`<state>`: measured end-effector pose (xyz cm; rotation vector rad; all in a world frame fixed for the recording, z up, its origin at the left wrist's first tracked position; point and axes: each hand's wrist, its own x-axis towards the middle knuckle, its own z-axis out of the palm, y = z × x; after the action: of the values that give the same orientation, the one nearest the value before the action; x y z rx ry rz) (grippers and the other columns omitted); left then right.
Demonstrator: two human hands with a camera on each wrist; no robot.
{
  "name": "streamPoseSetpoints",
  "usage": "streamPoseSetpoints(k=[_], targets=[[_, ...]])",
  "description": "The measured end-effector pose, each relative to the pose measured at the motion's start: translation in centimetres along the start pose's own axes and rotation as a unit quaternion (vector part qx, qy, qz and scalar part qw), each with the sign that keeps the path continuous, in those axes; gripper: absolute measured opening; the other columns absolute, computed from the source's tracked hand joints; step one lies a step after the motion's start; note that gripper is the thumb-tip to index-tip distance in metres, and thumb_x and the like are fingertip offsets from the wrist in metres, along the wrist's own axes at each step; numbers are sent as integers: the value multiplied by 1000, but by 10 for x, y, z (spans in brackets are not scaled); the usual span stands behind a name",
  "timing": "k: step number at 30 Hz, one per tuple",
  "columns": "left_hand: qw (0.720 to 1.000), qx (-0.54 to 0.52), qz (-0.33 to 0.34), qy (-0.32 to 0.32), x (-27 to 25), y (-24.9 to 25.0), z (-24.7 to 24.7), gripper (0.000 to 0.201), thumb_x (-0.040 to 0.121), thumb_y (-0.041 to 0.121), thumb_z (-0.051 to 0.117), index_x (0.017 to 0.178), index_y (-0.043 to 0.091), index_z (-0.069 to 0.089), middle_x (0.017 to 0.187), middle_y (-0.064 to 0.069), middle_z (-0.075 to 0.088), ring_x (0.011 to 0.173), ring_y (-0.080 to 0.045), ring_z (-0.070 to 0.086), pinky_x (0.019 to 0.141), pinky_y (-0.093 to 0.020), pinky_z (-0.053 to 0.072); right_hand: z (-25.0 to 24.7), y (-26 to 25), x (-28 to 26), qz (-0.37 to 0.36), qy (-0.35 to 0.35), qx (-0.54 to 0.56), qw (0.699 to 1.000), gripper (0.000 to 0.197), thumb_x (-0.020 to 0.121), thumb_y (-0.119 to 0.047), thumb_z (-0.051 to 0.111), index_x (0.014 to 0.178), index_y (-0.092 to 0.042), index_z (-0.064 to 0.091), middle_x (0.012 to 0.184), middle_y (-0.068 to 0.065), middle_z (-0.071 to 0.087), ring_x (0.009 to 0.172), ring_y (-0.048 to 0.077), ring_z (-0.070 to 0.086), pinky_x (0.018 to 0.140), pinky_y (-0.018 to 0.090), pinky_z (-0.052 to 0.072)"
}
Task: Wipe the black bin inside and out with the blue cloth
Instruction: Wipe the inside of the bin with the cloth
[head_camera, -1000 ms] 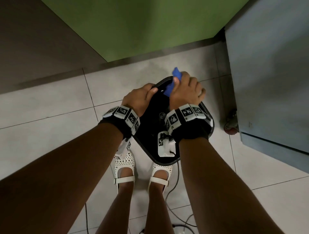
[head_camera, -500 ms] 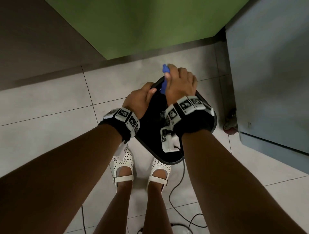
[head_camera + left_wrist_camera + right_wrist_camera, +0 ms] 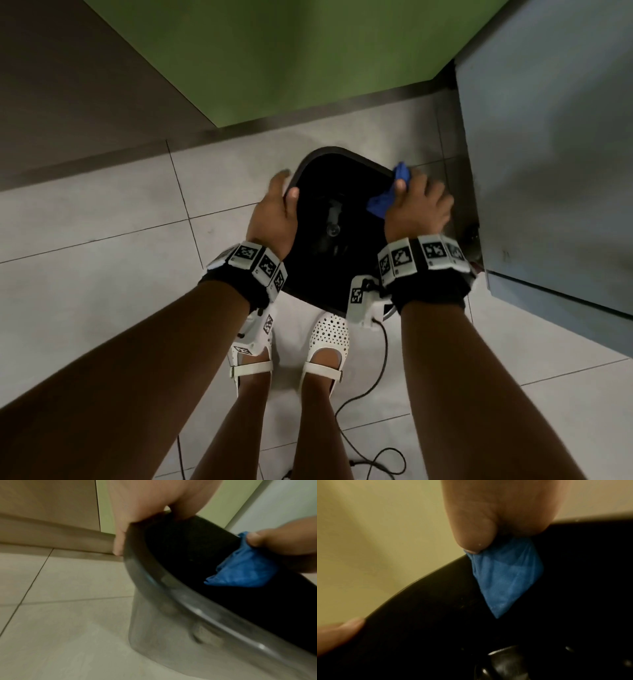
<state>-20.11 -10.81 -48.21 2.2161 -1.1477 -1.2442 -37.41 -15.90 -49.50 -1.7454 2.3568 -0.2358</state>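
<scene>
The black bin (image 3: 342, 161) stands on the pale tiled floor (image 3: 102, 222) in the middle of the head view, its open mouth facing up, its near rim hidden behind the wrists and their marker bands; its inside is so dark that little can be made out beyond a small glinting shape near the bottom. The left hand (image 3: 274, 212) grips the rim on the left side of the opening — thumb hooked over the inner edge, fingers curled down the outer wall, as the left wrist view shows, though the hand there is blurred and cut off by the top of the frame. The right hand (image 3: 418, 205) is on the right side of the rim, close to the grey cabinet (image 3: 548, 171) at the right of the frame; it pinches the blue cloth (image 3: 383, 202) between thumb and fingers, one corner of the cloth poking up past the thumb, the rest hanging down inside the bin against its inner wall; how the other fingers lie on the outer wall cannot be told, since they are smeared in the head view and out of sight in the right wrist view. Below the bin two white perforated shoes (image 3: 329, 335) show between the forearms; a thin black cable (image 3: 383, 359) loops across the tiles toward the bottom edge; a green wall (image 3: 308, 51) fills the upper middle.
</scene>
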Motion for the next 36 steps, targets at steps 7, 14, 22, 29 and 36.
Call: streamPoseSetpoints(k=[7,14,22,29,36], targets=[[950,284,126,-21,33,26,-24,48,99,37,22,144,21,28,158,-3,17,147,-26,-10,108,-65,-10,1,-53,27,-269,-207,-10,941,46,94,-41,24,128,-25,49,132,8,47,122,32,38,99,40,28],[963,234,111,-72,45,19,-30,38,99,38,27,117,16,52,107,-16,65,97,-36,58,72,-31,34,12,-74,13,-285,-230,-21,930,36,96,-36,35,130,-27,43,133,4,42,128,25,32,116,45,10],[956,276,91,-36,39,18,-21,43,98,44,22,119,19,51,107,-15,67,97,-38,60,72,-33,33,2,-55,2,-28,-203,6,979,42,99,-37,29,139,-24,29,134,7,42,124,27,39,113,51,19],[971,210,85,-73,36,16,-22,44,98,45,22,122,21,48,106,-13,66,98,-35,59,72,-32,33,9,-82,3,41,-154,-7,987,39,97,-29,35,132,-12,38,131,13,46,126,30,38,114,51,16],[979,173,90,-58,30,9,-19,42,98,44,22,117,19,49,98,-15,67,90,-36,60,71,-33,39,4,-85,11,-131,-209,-28,969,35,100,-27,25,133,-19,35,130,8,43,126,28,34,117,52,6]])
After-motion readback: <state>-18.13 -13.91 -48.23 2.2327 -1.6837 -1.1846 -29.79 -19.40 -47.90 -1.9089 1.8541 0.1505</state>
